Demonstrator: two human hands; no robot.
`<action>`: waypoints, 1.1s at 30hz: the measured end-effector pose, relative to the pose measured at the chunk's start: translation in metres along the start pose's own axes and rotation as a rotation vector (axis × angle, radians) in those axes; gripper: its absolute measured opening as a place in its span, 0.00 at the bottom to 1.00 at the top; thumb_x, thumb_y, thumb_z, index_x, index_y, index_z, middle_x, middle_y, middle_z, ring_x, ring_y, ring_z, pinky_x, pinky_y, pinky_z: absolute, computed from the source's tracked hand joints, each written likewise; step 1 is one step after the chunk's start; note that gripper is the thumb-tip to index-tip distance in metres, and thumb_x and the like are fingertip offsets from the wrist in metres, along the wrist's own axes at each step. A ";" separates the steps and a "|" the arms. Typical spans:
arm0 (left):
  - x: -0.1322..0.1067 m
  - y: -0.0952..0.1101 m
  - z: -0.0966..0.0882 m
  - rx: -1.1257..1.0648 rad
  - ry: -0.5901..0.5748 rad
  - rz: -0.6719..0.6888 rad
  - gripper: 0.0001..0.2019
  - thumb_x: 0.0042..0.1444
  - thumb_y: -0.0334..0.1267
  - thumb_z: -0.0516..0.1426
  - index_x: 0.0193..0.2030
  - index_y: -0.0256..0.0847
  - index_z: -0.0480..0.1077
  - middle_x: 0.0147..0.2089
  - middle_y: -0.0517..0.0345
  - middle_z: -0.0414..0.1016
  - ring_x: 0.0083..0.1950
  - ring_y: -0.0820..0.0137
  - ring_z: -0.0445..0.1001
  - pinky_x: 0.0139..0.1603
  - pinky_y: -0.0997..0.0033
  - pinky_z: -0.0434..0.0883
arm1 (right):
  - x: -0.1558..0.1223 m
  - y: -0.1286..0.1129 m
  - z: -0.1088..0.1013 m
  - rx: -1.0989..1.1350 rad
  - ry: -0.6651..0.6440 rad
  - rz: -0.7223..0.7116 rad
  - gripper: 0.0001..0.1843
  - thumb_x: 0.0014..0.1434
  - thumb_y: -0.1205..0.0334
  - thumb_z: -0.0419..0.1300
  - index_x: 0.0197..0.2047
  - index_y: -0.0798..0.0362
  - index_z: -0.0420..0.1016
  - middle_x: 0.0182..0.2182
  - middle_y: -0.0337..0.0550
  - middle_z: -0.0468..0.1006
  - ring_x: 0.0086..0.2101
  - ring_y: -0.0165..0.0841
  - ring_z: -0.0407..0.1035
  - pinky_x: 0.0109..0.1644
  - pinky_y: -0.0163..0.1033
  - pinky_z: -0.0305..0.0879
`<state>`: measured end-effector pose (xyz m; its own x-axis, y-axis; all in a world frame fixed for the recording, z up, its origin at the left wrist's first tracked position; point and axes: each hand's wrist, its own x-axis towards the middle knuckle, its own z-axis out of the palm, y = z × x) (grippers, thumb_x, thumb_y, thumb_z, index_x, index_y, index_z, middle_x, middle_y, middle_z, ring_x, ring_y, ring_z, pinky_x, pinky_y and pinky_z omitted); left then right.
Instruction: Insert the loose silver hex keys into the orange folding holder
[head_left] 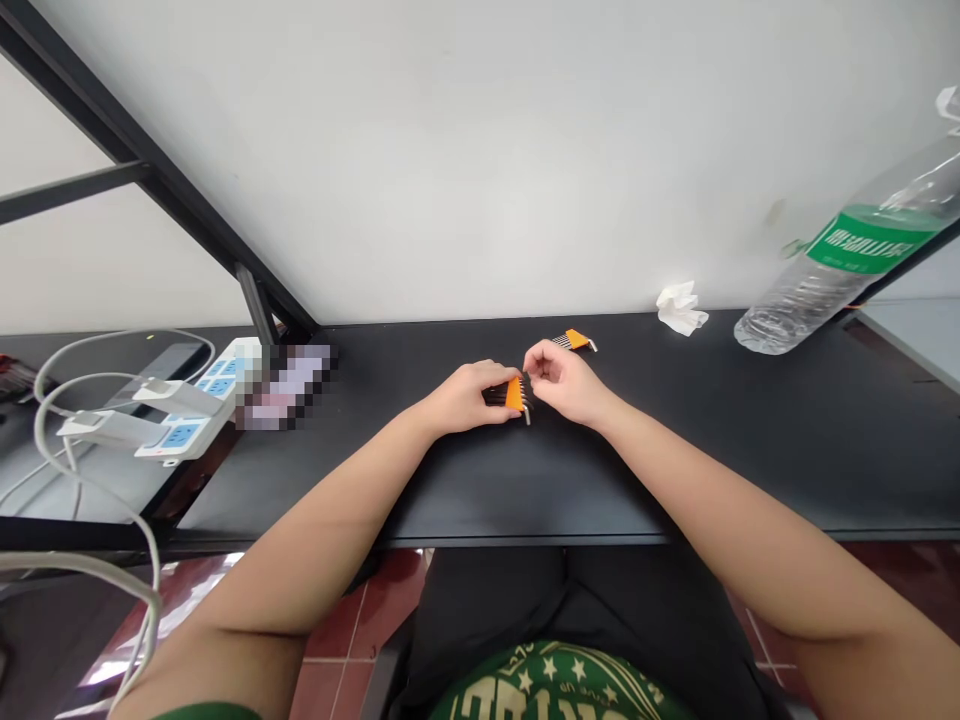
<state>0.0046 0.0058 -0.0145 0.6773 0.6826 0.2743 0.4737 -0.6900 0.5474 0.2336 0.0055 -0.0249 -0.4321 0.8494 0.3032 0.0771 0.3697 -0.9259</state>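
My left hand [474, 398] is closed around a hex key set whose orange holder [514, 394] shows between thumb and fingers. Several bent key ends [526, 412] stick out to the right of the holder. My right hand [564, 380] is curled in a pinch just beside those ends, its fingertips at the upper keys. What the pinch holds, if anything, is too small to make out. Behind my right hand, a second hex key set [576, 340] with an orange holder lies on the black table [480, 490], partly covered by the hand.
A crumpled tissue [681, 307] lies near the wall. To the right leans a big plastic bottle [832, 260] with a green label. On the left are a power strip [232, 375] with plugged-in chargers, white cables [97, 480], a blurred-out flat item [292, 385] and a black metal frame [195, 210].
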 end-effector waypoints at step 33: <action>-0.002 -0.015 -0.008 0.166 -0.087 -0.141 0.22 0.58 0.39 0.63 0.60 0.43 0.75 0.49 0.54 0.79 0.47 0.64 0.76 0.52 0.65 0.72 | 0.006 0.009 -0.025 0.021 0.070 0.185 0.17 0.51 0.57 0.72 0.42 0.50 0.75 0.37 0.39 0.72 0.39 0.34 0.70 0.48 0.44 0.70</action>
<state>-0.0084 0.0166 -0.0172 0.6401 0.7570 0.1311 0.6487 -0.6240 0.4357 0.2542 0.0230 -0.0261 -0.3487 0.9265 0.1414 0.1301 0.1973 -0.9717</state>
